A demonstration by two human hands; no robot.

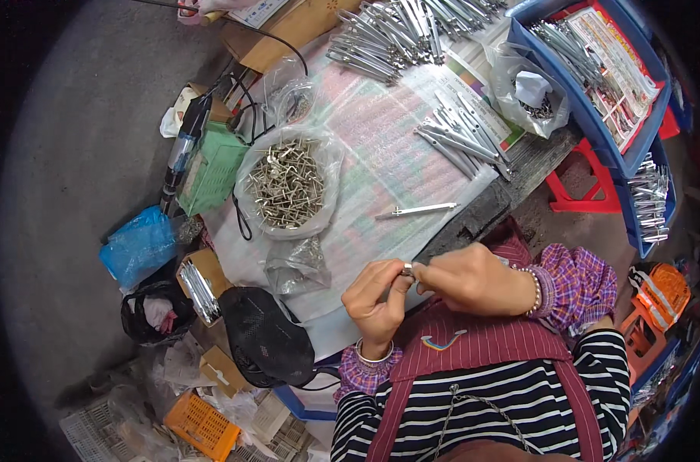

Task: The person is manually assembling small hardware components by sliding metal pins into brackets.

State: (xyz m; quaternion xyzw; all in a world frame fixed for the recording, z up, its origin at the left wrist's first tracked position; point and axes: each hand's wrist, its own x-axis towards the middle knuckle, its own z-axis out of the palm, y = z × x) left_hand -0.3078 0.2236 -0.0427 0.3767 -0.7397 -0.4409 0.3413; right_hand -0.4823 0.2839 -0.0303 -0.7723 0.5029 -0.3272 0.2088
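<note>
Close to my body, over the table's front edge, my left hand (377, 302) pinches a small shiny metal piece (407, 269) between thumb and fingers. My right hand (473, 281) is closed too, its fingertips meeting the right end of that piece. What the right fingers grip is hidden. Just beyond the hands a single slim metal bar (417, 210) with a small fitting lies on the wrapped tabletop (357, 262). To its left stands an open plastic bag (330, 158) full of short metal pins (284, 185). A loose pile of silver bars (461, 137) lies at the far right.
More bars (400, 35) are heaped at the far edge. At right stand a bag with a white scrap (533, 88), blue bins (634, 158) and a red stool (588, 185). A green box (215, 165), a black cap (265, 336) and an orange crate (202, 425) are at left.
</note>
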